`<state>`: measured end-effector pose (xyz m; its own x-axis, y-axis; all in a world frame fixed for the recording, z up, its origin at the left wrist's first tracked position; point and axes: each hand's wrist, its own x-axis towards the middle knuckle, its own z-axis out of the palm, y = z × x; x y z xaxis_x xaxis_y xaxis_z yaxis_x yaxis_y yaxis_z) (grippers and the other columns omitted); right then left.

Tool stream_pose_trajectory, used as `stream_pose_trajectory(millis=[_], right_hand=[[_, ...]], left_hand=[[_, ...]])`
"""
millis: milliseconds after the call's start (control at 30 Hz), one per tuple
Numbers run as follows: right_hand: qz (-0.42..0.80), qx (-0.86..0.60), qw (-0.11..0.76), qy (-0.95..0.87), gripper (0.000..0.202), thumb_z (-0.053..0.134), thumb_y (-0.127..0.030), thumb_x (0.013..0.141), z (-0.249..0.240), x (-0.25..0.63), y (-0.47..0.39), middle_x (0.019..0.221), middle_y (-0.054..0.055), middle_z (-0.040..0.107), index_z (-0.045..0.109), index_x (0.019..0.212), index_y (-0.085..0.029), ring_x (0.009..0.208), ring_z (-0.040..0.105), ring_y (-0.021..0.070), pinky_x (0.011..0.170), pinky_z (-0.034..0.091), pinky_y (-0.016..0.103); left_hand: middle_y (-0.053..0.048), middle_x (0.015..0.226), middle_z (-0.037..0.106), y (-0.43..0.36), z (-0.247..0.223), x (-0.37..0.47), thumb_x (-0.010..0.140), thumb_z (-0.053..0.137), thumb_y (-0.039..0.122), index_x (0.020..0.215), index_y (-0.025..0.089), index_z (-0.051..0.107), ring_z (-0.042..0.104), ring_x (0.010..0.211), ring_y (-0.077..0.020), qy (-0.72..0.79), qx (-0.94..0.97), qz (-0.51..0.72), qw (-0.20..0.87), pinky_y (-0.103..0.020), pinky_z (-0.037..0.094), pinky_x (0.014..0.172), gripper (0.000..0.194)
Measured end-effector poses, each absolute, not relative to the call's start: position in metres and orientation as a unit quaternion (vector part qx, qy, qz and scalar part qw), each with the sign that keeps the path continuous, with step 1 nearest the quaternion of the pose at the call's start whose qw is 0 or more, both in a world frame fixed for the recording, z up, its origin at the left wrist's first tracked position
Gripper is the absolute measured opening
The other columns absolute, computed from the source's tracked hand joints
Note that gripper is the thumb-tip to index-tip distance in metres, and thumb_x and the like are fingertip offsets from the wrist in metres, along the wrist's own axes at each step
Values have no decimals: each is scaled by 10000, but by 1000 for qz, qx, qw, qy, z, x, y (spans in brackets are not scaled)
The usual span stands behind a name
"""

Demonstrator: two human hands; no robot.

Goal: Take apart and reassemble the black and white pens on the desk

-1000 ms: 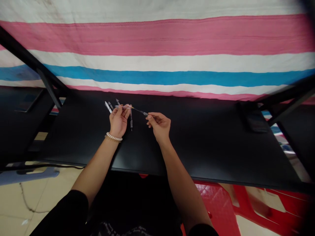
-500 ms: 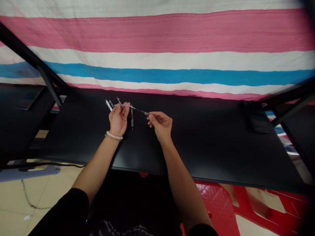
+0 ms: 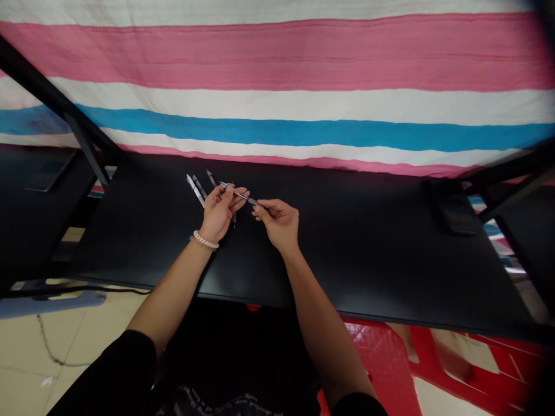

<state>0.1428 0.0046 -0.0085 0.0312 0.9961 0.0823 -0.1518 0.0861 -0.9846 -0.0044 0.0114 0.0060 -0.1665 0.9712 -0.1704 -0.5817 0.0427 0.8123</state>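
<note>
My left hand (image 3: 220,211) pinches a thin, clear and silvery pen part (image 3: 237,192) between thumb and fingers, its other fingers stretched out beneath. My right hand (image 3: 280,222) is closed on a dark grey pen barrel (image 3: 252,201), mostly hidden in its fingers. The two parts are in line and seem to meet between the hands; how far one sits inside the other cannot be made out. Just beyond my left hand lie a white pen (image 3: 195,189), a dark pen (image 3: 199,186) and another pen (image 3: 210,178). One more pen (image 3: 234,221) is partly covered by that hand.
The black table (image 3: 368,248) stretches to both sides. A dark flat object (image 3: 455,208) lies at its right end. Black metal frame bars (image 3: 87,147) flank it, and a striped cloth (image 3: 303,58) hangs behind. A red plastic stool (image 3: 381,364) stands below the front edge.
My left hand has moved right, toward my right hand. The thin length showing between the two pen parts has shortened. My right hand has shifted slightly left.
</note>
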Motion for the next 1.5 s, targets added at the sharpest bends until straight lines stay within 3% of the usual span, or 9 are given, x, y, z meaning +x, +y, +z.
stream_pose_trajectory(millis=[133,267,400,567,867,1000,1100,1233,1500], right_hand=[[526,-478,506,-489,467,666,-644,859,-10,143,3,654,28,717,720,895,-182,514,686,145,475,568,253],[512,-471,523,-493,538,785,-607,761,-11,144,4,810,26,752,687,1109,-208,633,731,156,529,589,246],[515,-464,500,-519,445,685,-624,852,-11,145,4,703,29,722,692,887,-181,553,688,133,533,571,251],[494,-469,499,-536,478,717,-644,820,-10,146,2,771,42,745,690,960,-187,588,701,137,522,547,232],[486,-500,462,-547,534,603,-687,888,-5,147,0,562,21,670,713,780,-176,416,580,110,419,455,221],[473,-497,482,-545,514,660,-689,847,-3,148,0,645,31,714,725,853,-180,461,605,116,446,469,226],[470,-500,462,-562,579,551,-710,912,-3,149,-1,505,5,617,676,698,-186,414,549,108,444,442,230],[447,-492,478,-573,512,605,-705,885,-4,149,-1,585,-2,651,692,845,-202,460,559,112,478,443,233],[505,-488,453,-549,642,518,-787,880,-2,149,0,424,-51,400,519,585,-216,371,322,80,398,241,247]], left_hand=[[-58,959,786,12,7,-6,853,796,336,936,182,624,771,931,-188,402,249,640,606,-359,582,948,246],[-51,950,784,13,6,-8,851,799,328,927,185,622,771,928,-187,399,238,656,595,-363,572,965,241],[-58,949,782,13,7,-7,852,797,317,915,182,623,772,920,-191,396,224,664,593,-356,570,955,229],[-61,942,778,13,8,-6,857,792,313,908,182,624,773,921,-197,402,217,666,589,-375,552,982,219],[-56,932,780,14,7,-8,840,808,341,912,180,630,772,922,-193,401,229,675,575,-350,561,952,251],[-49,928,782,13,8,-8,825,822,345,912,181,632,773,899,-184,394,233,676,578,-320,575,905,266],[-50,936,781,13,8,-8,835,812,342,907,180,630,772,900,-181,397,235,668,584,-310,578,885,254],[-55,935,778,12,10,-7,862,787,322,919,179,634,773,901,-187,392,236,667,589,-317,576,880,217],[-31,905,771,10,13,-9,854,792,357,924,202,618,768,864,-171,395,256,637,611,-305,581,861,243]])
